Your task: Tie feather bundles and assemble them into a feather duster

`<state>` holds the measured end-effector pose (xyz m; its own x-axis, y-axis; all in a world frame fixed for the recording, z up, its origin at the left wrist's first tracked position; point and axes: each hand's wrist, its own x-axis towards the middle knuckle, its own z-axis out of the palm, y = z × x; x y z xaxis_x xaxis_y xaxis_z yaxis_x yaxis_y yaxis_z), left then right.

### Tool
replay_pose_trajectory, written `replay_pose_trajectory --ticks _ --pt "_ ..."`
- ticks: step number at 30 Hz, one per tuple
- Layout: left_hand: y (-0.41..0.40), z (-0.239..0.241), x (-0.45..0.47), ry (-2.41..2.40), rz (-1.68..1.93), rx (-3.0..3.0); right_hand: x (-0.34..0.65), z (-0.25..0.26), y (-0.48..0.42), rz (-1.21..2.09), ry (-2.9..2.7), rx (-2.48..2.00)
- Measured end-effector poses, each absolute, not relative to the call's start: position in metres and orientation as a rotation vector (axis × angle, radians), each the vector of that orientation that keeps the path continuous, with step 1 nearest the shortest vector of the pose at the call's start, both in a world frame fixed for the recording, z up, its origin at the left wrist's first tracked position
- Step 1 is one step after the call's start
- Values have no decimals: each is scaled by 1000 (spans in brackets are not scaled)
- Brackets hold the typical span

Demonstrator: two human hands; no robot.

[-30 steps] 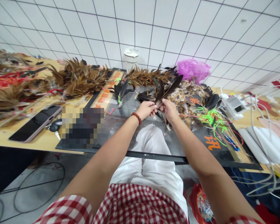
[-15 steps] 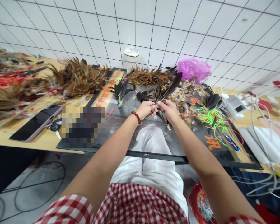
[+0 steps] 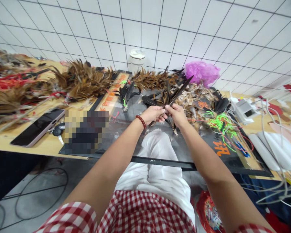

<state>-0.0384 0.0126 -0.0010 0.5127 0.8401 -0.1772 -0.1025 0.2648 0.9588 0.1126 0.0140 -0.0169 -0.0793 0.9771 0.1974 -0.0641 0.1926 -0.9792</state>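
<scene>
My left hand (image 3: 154, 115) and my right hand (image 3: 176, 115) meet above the glass-topped board (image 3: 128, 136). Between them they pinch the base of a small bunch of dark feathers (image 3: 171, 97), whose tips fan upward and away from me. The quill ends are partly hidden by my fingers. Just left of the bunch lies a bundle of black feathers (image 3: 126, 94) tied with green string. A heap of loose brown feathers (image 3: 191, 113) spreads beside my right hand.
Brown feather strands (image 3: 84, 81) lie at the left and along the back. A phone (image 3: 37, 127) and keys (image 3: 58, 131) rest front left. Green strings (image 3: 221, 123), blue snips (image 3: 242, 149), a white device (image 3: 244, 110) and cables are at right. A lidded cup (image 3: 137, 60) and pink bag (image 3: 202, 72) stand behind.
Both hands have shifted very slightly to the right. The feather bunch has tilted a little, its long dark feather pointing further right. The fingers of my left hand have spread slightly.
</scene>
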Motion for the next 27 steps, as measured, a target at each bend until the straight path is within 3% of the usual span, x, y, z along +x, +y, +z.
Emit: replay_pose_trajectory --ticks 4,10,15,18,23,27 --pt "15 -3 -37 853 896 1127 115 -20 18 968 -1428 -1010" --pt "27 -4 -43 759 1280 862 126 -26 22 299 -1717 -1287" --pt "28 -5 -44 795 1323 822 127 -29 17 -7 -2073 -1484" --pt "27 -5 -42 794 1311 814 127 -28 17 47 -1946 -1491" --pt "24 -3 -39 832 1298 751 117 -26 22 556 -1364 -1312" --pt "21 -3 -34 841 1236 721 102 -25 18 827 -1234 -1108"
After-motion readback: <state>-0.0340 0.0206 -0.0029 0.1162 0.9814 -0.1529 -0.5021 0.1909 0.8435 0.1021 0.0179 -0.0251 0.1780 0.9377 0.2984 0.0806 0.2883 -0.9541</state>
